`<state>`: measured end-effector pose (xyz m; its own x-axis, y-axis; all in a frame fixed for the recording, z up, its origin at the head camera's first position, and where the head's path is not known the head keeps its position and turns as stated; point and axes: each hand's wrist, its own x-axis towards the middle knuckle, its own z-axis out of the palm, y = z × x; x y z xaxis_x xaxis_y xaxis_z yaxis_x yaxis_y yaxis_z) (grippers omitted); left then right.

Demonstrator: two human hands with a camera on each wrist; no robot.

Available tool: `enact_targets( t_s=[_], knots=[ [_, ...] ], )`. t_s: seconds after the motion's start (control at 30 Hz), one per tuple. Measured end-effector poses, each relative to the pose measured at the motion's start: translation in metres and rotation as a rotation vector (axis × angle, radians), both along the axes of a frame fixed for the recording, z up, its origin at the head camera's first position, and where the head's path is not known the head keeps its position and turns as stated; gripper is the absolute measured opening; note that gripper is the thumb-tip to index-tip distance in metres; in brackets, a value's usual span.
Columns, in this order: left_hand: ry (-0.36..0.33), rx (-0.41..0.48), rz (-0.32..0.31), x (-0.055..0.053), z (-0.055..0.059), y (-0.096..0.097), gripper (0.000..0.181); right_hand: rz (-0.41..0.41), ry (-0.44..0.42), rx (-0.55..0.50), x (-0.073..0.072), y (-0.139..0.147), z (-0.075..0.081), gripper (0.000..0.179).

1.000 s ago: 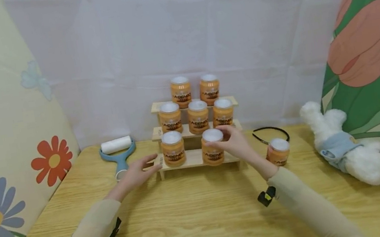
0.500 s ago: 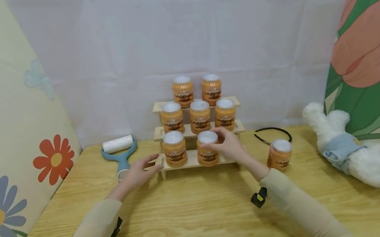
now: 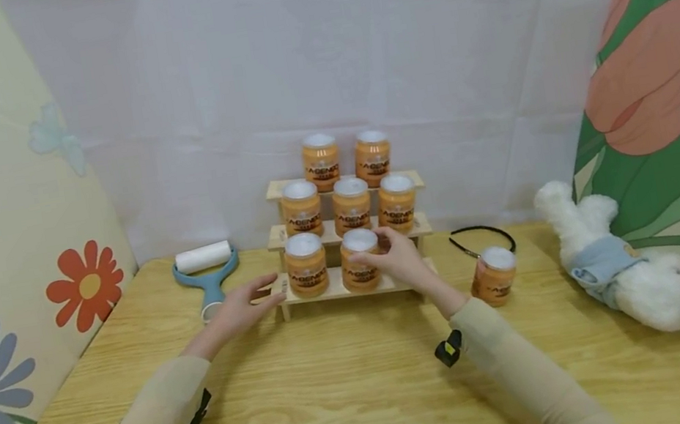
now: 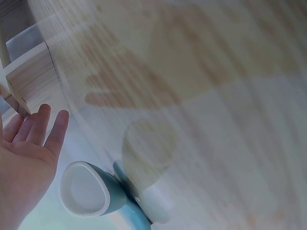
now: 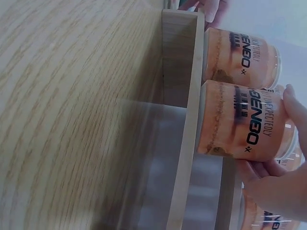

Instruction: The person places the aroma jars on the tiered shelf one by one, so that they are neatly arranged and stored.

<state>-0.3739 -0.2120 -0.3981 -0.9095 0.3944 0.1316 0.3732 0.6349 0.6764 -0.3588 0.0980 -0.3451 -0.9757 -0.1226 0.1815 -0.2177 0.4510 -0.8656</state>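
My right hand (image 3: 402,260) holds an orange jar (image 3: 358,268) with a white lid, thumb at the front and fingers behind. The jar stands upright on the lowest step of a three-step wooden display rack (image 3: 406,280), beside another orange jar (image 3: 307,273) to its left. In the right wrist view the held jar (image 5: 240,122) has its base on the shelf board. At the rack's left end is my left hand (image 3: 241,312), holding nothing. The left wrist view shows its extended fingers (image 4: 41,124) right at the corner of the wooden rack (image 4: 33,72).
Three jars (image 3: 351,209) fill the middle step and two jars (image 3: 322,166) stand on top. A blue-handled lint roller (image 3: 209,277) lies left of the rack. To the right are a loose orange jar (image 3: 493,280), a black headband (image 3: 509,235) and a white plush toy (image 3: 622,264).
My right hand has moved the jar left along the lowest step, closer to the jar standing there. The left hand has stayed at the rack's left end.
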Motion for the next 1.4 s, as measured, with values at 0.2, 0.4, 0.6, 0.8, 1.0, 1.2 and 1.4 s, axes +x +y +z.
enact_targets(
  t_s=[0.2, 0.4, 0.6, 0.8, 1.0, 1.2, 1.4],
  knots=[
    [0.002, 0.003, 0.003, -0.001, -0.001, 0.000, 0.066, -0.008, 0.006, -0.003, -0.002, -0.004, 0.000, 0.073],
    [0.000, 0.003, 0.004, -0.001, -0.003, 0.000, 0.067, -0.025, 0.020, 0.008, -0.003, -0.006, -0.002, 0.075],
    [-0.009, 0.006, 0.000, -0.001, -0.006, 0.004, 0.067, -0.020, 0.022, 0.015, -0.002, -0.002, -0.006, 0.074],
    [-0.015, 0.015, -0.008, 0.000, -0.007, 0.006, 0.066, 0.002, 0.040, 0.042, 0.004, 0.008, -0.006, 0.076],
    [-0.012, 0.016, 0.003, 0.000, -0.005, 0.003, 0.066, 0.060, 0.092, 0.004, 0.012, 0.027, -0.001, 0.066],
    [0.011, 0.018, 0.001, -0.002, -0.002, 0.001, 0.066, 0.056, 0.131, 0.011, 0.021, 0.051, 0.006, 0.060],
    [-0.002, 0.010, 0.000, -0.004, -0.002, 0.000, 0.067, 0.003, 0.126, 0.106, 0.028, 0.081, 0.007, 0.068]
  ],
)
